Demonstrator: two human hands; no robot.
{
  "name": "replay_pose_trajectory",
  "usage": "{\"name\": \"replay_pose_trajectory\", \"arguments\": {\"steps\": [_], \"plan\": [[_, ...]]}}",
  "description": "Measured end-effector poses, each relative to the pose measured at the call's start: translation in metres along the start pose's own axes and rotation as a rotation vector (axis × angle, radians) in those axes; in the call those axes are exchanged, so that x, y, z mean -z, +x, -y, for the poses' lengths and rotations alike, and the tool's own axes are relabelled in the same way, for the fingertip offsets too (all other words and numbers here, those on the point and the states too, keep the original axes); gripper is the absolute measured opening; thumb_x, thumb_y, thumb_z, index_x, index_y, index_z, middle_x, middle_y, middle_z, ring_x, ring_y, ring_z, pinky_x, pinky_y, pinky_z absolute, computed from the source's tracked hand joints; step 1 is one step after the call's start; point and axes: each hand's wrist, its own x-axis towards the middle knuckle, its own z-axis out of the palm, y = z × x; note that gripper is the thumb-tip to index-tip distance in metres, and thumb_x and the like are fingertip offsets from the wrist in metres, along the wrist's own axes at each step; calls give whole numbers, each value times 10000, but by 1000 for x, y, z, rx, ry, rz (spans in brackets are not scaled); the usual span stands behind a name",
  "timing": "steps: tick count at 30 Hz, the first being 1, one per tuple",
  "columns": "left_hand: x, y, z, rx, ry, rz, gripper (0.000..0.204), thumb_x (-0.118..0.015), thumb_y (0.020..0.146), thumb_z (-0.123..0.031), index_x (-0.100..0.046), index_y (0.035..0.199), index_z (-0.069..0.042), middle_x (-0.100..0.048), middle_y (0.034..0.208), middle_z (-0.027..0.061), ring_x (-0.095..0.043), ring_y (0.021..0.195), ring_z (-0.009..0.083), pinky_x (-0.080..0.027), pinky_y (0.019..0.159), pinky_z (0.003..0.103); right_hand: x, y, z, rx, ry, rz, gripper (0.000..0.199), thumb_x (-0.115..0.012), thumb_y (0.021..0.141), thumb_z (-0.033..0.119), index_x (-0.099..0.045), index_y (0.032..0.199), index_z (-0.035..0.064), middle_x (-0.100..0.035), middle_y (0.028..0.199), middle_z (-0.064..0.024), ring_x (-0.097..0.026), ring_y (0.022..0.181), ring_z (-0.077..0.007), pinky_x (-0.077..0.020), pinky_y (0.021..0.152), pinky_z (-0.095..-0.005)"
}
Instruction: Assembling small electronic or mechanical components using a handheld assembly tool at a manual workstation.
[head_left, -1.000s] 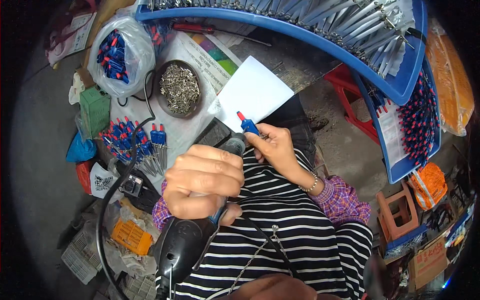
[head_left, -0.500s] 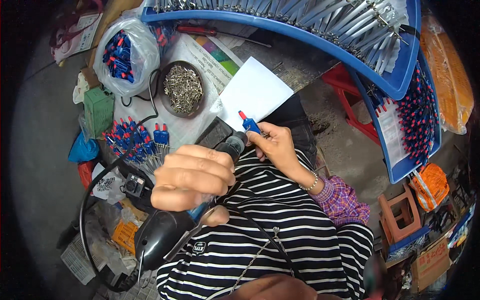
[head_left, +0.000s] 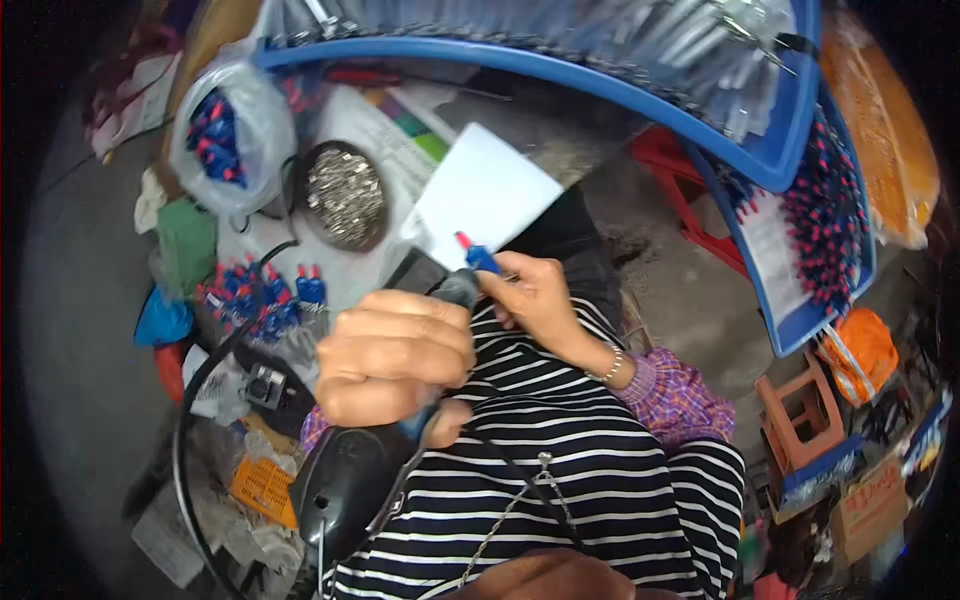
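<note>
Blue piece (head_left: 482, 260), slanting, red tip (head_left: 463, 240) up-left

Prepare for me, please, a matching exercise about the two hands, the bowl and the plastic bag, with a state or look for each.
1. left hand
2. right hand
3. round bowl
4. plastic bag

A. full of small metal pieces
B. holding a red-tipped blue piece
C. whitish and see-through
D. wrapped around a black power tool

Pairs: 1-D, 2-B, 3-A, 4-C

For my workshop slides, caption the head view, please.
Left hand grips a black power tool, its nose close to the red-tipped blue piece in the right hand.
</note>
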Motion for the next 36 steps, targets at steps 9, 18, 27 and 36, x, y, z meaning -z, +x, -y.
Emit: {"name": "replay_pose_trajectory", "arguments": {"steps": [9,18,27,36], "plan": [[-5,-5,-1,1,86,8,399,-697,754,-123,-374,977,-49,-564,669,123,-563,489,232,-486,446,347,-7,5,3,128,33,-38,197,-615,845,134,-636,731,-26,-586,543,-22,-511,412,-50,-392,367,-195],[-9,-11,-1,-13,71,-43,414,-723,759,-187,-369,935,-64,-542,664,112,-548,507,221,-460,443,333,-4,2,-1,163,23,-58,203,-625,836,158,-642,741,-20,-615,577,-37,-535,414,-71,-426,375,-211],[34,-46,-41,-115,-130,-583,307,-557,759,-239,-365,954,-100,-440,666,40,-456,551,175,-380,521,349,70,-67,66,204,-115,-47,192,-628,861,171,-639,973,16,-641,750,-42,-570,523,-61,-483,492,-199],[35,-58,-24,41,-86,-486,312,-588,809,-220,-406,1028,-94,-409,687,53,-434,612,192,-319,580,365,325,-150,5,50,-682,-893,326,-640,773,89,-590,1081,-4,-606,855,-38,-599,728,-117,-495,673,-243]]}}
